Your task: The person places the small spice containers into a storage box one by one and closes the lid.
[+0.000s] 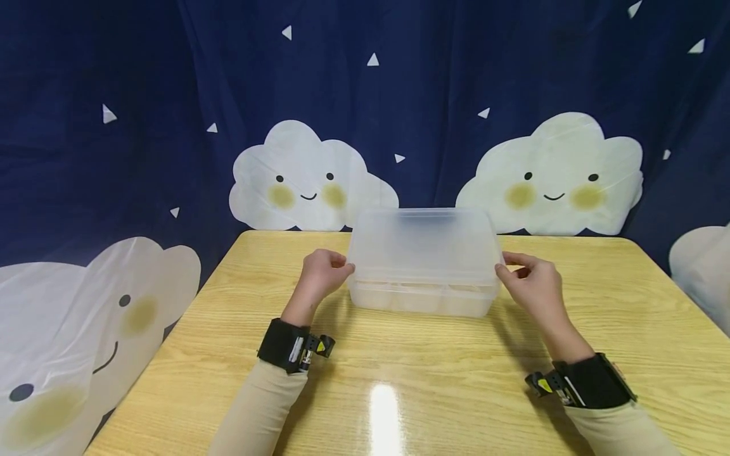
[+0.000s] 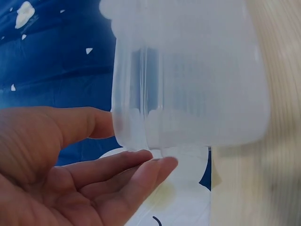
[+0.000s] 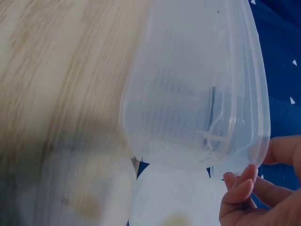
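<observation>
A translucent plastic box (image 1: pixel 422 301) sits on the table, its frosted lid (image 1: pixel 424 244) over the top. In the head view a gap under the lid's front edge shows low dividers inside the box. My left hand (image 1: pixel 325 271) pinches the lid's left edge, thumb on one side and fingers on the other. At the opposite end, my right hand (image 1: pixel 536 284) pinches the lid's right edge (image 3: pixel 258 141). Ribbed or striped marks show through the box wall (image 3: pixel 169 103) in the right wrist view.
The box stands toward the back of a light wooden table (image 1: pixel 445 380). Behind it hangs a dark blue curtain (image 1: pixel 422 126) with white clouds and triangles. Each wrist wears a black strap (image 1: pixel 283 345) with a small camera.
</observation>
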### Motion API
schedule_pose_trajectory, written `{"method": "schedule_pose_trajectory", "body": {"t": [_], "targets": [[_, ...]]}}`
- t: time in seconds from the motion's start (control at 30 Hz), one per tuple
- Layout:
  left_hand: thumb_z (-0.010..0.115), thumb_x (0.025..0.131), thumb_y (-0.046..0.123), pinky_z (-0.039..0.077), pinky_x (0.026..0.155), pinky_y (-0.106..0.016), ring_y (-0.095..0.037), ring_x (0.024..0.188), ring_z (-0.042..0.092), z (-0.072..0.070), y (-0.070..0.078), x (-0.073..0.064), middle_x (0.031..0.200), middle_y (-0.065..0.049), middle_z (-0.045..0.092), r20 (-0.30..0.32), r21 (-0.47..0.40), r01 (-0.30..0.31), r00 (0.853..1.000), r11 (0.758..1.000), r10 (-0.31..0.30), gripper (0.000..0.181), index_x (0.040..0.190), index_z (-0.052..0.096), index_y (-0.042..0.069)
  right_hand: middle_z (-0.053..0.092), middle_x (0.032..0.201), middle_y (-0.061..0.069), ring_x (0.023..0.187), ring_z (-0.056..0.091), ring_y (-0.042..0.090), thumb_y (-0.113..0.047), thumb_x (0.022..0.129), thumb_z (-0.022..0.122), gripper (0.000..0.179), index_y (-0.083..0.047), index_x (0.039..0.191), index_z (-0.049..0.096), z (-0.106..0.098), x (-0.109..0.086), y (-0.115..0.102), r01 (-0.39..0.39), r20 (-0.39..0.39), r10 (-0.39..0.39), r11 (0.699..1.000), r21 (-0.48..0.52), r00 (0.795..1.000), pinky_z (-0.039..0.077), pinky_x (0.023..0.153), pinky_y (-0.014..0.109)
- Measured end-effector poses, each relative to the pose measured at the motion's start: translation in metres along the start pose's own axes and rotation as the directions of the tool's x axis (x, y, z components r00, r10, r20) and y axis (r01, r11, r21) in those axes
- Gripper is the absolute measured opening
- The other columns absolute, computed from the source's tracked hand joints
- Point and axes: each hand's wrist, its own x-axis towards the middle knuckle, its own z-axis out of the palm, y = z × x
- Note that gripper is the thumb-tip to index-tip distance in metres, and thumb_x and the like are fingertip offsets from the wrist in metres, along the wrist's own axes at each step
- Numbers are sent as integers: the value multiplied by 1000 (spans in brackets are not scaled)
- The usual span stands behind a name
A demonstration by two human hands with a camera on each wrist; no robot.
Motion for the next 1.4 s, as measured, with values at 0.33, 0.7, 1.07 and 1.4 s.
{"method": "schedule_pose_trajectory", "body": {"t": [0.33, 0.7, 1.07, 1.4], "targets": [[69, 96, 20, 54, 92, -42, -34, 110, 66, 2, 0, 1, 117, -20, 71, 43, 40, -11, 999, 999, 10, 35, 118, 71, -6, 67, 117, 28, 74, 56, 20, -19, 97, 66, 39, 8, 125, 67, 2, 0, 2, 6, 35, -4, 999, -36, 999, 44, 50, 24], [69, 96, 22, 53, 94, -44, -34, 113, 65, 1, -1, 1, 121, -20, 69, 62, 63, -10, 998, 998, 6, 37, 120, 71, -6, 66, 119, 27, 79, 59, 23, -21, 97, 65, 40, 7, 125, 65, 4, 0, 5, -8, 69, 13, 997, -74, 997, 46, 54, 25], [70, 96, 22, 53, 93, -44, -33, 109, 64, -2, -4, 2, 125, -22, 65, 88, 32, 10, 996, 999, -13, 38, 121, 69, -6, 66, 118, 28, 82, 62, 29, -20, 97, 65, 41, 8, 127, 64, 4, 1, 4, 3, 85, 5, 996, -91, 996, 47, 56, 25], [72, 94, 21, 53, 81, -38, -27, 92, 63, -5, -6, 3, 111, -19, 67, 112, 0, 22, 993, 1000, -22, 32, 112, 71, -5, 65, 117, 29, 78, 61, 27, -15, 96, 63, 40, 9, 128, 62, 5, 0, 1, -11, 93, 18, 997, -77, 995, 47, 55, 24]]}}
